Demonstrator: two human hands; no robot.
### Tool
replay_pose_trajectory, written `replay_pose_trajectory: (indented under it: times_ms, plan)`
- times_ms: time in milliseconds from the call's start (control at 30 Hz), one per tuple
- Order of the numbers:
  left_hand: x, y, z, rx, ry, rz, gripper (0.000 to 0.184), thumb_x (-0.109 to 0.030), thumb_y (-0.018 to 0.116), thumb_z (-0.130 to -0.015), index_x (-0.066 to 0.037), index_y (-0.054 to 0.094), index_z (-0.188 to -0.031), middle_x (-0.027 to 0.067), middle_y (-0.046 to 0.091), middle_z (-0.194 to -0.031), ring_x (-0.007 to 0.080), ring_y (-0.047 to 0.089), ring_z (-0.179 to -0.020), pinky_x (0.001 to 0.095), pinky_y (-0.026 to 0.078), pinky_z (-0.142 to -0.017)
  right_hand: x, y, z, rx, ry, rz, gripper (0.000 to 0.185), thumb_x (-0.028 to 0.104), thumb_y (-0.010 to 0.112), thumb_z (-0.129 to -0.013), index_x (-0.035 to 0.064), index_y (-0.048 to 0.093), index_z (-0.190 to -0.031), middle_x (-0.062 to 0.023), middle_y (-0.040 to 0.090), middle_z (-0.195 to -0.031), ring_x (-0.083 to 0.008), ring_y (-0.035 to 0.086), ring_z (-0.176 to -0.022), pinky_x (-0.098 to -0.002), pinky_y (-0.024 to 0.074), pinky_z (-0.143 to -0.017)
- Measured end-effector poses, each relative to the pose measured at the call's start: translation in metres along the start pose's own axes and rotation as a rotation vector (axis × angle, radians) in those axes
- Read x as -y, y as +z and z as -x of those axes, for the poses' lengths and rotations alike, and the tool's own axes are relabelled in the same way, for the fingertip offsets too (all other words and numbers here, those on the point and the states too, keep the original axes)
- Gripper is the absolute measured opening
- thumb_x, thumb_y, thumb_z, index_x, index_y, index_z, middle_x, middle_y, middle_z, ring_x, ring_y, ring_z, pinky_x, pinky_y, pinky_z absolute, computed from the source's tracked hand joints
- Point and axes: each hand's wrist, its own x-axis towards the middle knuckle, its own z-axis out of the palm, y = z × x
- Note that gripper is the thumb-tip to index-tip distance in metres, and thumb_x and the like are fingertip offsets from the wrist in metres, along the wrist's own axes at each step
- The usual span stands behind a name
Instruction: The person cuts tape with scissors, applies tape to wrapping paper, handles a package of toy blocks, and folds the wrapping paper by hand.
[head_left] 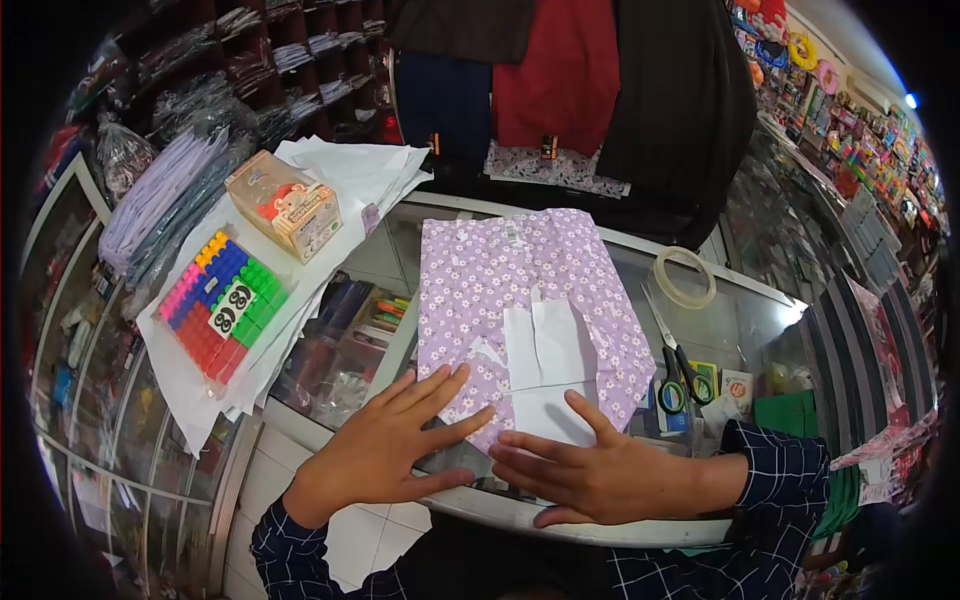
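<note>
A sheet of purple floral wrapping paper (470,290) lies on the glass counter, partly folded, with its white underside showing in the middle. My left hand (385,440) rests with spread fingers on the paper's lower left edge. Across the lower edge lies my right hand (590,470), its fingers stretched out over the white part. Nothing is gripped in either hand. To the right of the paper are scissors (676,370) with black and green handles, blades pointing up and apart. A roll of clear tape (685,278) sits just above them.
On the left, a stack of white paper sheets (360,170) bears a small printed box (285,205) and a pack of colourful toy blocks (218,305). The glass counter (740,300) has goods inside. Dark and red folded cloth (556,80) hangs at the back.
</note>
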Motion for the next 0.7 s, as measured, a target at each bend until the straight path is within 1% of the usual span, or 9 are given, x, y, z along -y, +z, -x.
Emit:
replay_pose_trajectory:
  times_ms: [167,233,267,300,367,400,500,600,700]
  plan:
    - [0.002,-0.001,-0.004,-0.060,0.008,-0.013,0.050,-0.047,0.059,-0.089,-0.023,0.056,-0.132,0.0175,0.044,-0.141,0.0341,0.044,-0.127,0.0467,0.030,-0.106,-0.029,-0.030,0.009,-0.017,-0.042,-0.179,0.039,0.032,0.052,-0.095,0.0079,0.053,-0.125,-0.0106,0.052,-0.132,-0.0227,0.041,-0.133,-0.0578,0.0226,-0.110]
    - [-0.001,-0.003,-0.009,-0.057,-0.057,-0.044,0.043,-0.045,0.058,-0.090,-0.023,0.060,-0.127,0.0155,0.052,-0.133,0.0313,0.049,-0.120,0.0429,0.032,-0.103,-0.050,-0.048,0.012,-0.128,0.233,-0.333,0.017,0.019,0.057,-0.092,0.0069,0.054,-0.104,-0.0139,0.055,-0.111,-0.0278,0.055,-0.106,-0.0474,0.0404,-0.090]
    - [-0.001,0.002,-0.014,-0.167,-0.052,-0.044,0.035,-0.040,0.061,-0.088,-0.017,0.064,-0.114,0.0107,0.059,-0.117,0.0280,0.053,-0.109,0.0397,0.032,-0.099,-0.066,-0.041,0.019,-0.236,0.267,-0.318,0.015,0.015,0.057,-0.091,0.0050,0.053,-0.101,-0.0147,0.054,-0.105,-0.0304,0.055,-0.096,-0.0429,0.0428,-0.083]
    - [-0.006,0.002,-0.020,-0.171,-0.105,-0.052,0.033,-0.040,0.061,-0.087,-0.016,0.064,-0.111,0.0103,0.058,-0.113,0.0281,0.052,-0.109,0.0403,0.031,-0.099,-0.078,-0.041,0.025,-0.205,0.294,-0.334,0.015,0.014,0.058,-0.089,0.0034,0.054,-0.099,-0.0146,0.054,-0.104,-0.0319,0.055,-0.096,-0.0401,0.0443,-0.082]
    - [-0.017,0.002,-0.030,-0.184,-0.212,-0.072,0.031,-0.038,0.063,-0.086,-0.013,0.063,-0.103,0.0096,0.058,-0.106,0.0283,0.051,-0.108,0.0414,0.030,-0.099,-0.092,-0.037,0.037,-0.050,0.292,-0.488,0.020,0.020,0.062,-0.089,0.0026,0.056,-0.097,-0.0154,0.054,-0.104,-0.0330,0.055,-0.094,-0.0407,0.0445,-0.083]
    - [-0.018,0.009,-0.031,-0.325,-0.133,-0.153,0.026,-0.034,0.064,-0.085,-0.010,0.060,-0.095,0.0085,0.057,-0.100,0.0286,0.052,-0.104,0.0416,0.031,-0.099,-0.093,-0.032,0.040,-0.053,0.251,-0.434,0.022,0.023,0.063,-0.089,0.0034,0.057,-0.097,-0.0152,0.054,-0.105,-0.0327,0.054,-0.095,-0.0405,0.0444,-0.084]
    - [-0.016,0.017,-0.029,-0.416,-0.058,-0.090,0.021,-0.028,0.067,-0.084,-0.010,0.062,-0.094,0.0086,0.058,-0.100,0.0281,0.054,-0.100,0.0405,0.035,-0.096,-0.083,-0.023,0.048,-0.062,0.157,-0.308,0.029,0.033,0.065,-0.088,0.0063,0.061,-0.099,-0.0144,0.054,-0.107,-0.0320,0.054,-0.098,-0.0400,0.0442,-0.085]
    - [-0.019,0.012,-0.023,-0.309,-0.059,0.089,0.020,-0.023,0.070,-0.083,-0.007,0.064,-0.093,0.0081,0.059,-0.108,0.0285,0.057,-0.100,0.0380,0.044,-0.089,-0.071,-0.029,0.052,-0.063,0.110,-0.235,0.032,0.040,0.066,-0.086,0.0130,0.066,-0.102,-0.0133,0.054,-0.110,-0.0300,0.052,-0.102,-0.0397,0.0437,-0.084]
    - [-0.024,0.004,-0.011,-0.239,-0.110,0.221,0.023,-0.023,0.073,-0.080,-0.009,0.067,-0.098,0.0082,0.060,-0.118,0.0294,0.057,-0.109,0.0383,0.046,-0.092,-0.070,-0.021,0.053,-0.120,0.063,-0.161,0.027,0.035,0.065,-0.087,0.0127,0.067,-0.102,-0.0138,0.055,-0.109,-0.0296,0.054,-0.100,-0.0397,0.0435,-0.084]
